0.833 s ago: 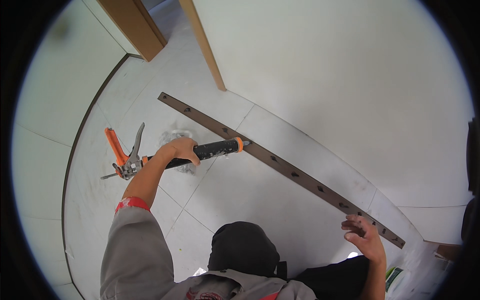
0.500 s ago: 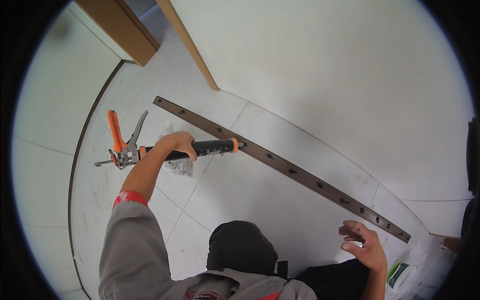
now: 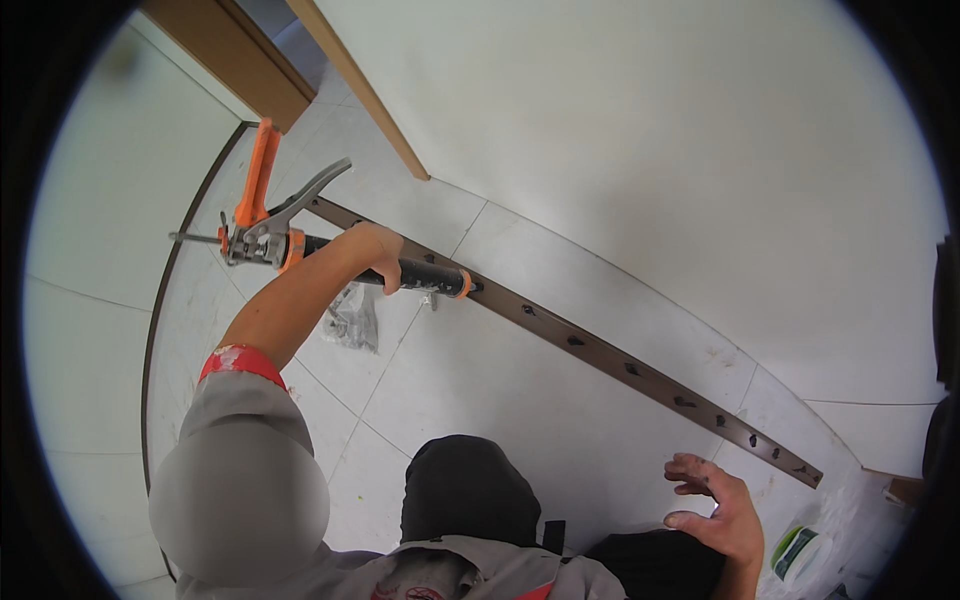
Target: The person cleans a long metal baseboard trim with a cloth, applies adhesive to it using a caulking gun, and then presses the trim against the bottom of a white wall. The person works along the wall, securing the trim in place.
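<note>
Clear bag (image 3: 352, 325): one, left of centre; small greyish contents, kind unclear.
Green-and-white tub (image 3: 800, 553): one, lower right; contents cannot be told.
Brown strip (image 3: 603, 354): one, slanting from upper left to right; at least eight dark dabs (image 3: 632, 370).
Caulking gun (image 3: 428, 276): one, left of centre, nozzle at the strip.
Left hand (image 3: 378, 248): wrapped round the gun's barrel.
Right hand (image 3: 725, 515): lower right, half open, fingers loosely curled, empty.

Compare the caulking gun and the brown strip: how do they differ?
The caulking gun is held in the left hand; the brown strip lies on the floor. The gun is black, orange and grey; the strip is brown, dotted with black blobs. Both are elongated.
</note>
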Demonstrator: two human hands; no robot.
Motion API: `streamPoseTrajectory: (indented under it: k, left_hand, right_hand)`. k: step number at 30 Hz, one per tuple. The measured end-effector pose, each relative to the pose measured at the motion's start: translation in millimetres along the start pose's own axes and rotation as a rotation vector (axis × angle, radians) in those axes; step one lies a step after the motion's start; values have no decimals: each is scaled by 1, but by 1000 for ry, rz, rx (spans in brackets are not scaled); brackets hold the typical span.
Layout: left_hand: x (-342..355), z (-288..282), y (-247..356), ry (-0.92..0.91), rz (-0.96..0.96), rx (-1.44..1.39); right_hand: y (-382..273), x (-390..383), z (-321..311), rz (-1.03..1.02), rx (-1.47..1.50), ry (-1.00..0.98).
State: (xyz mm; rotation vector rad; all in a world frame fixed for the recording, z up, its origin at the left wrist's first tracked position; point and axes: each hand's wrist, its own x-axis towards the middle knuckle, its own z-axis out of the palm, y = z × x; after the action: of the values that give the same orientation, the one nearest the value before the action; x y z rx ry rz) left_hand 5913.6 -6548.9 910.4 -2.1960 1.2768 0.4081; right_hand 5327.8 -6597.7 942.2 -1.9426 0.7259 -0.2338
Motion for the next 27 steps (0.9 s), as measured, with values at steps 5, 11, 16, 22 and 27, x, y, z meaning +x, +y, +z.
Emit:
streamPoseTrajectory:
  k: [5,11,16,22,27]
  left_hand:
    - [-8,-4,-11,-11,-55,93]
    - [-18,7,-21,7,-112,198]
    - [-55,19,-101,143,-225,-90]
    - [-110,87,-169,410,-135,-1023]
    - [-142,183,-129,363,-261,-1223]
  right_hand:
    - [-8,-9,7,-32,-24,-22]
    - [-15,-7,-5,1,-10,-55]
    - [-36,36,-26,86,-27,-132]
    - [-52,107,-62,94,-100,-202]
    - [-2,134,-60,235,-10,-178]
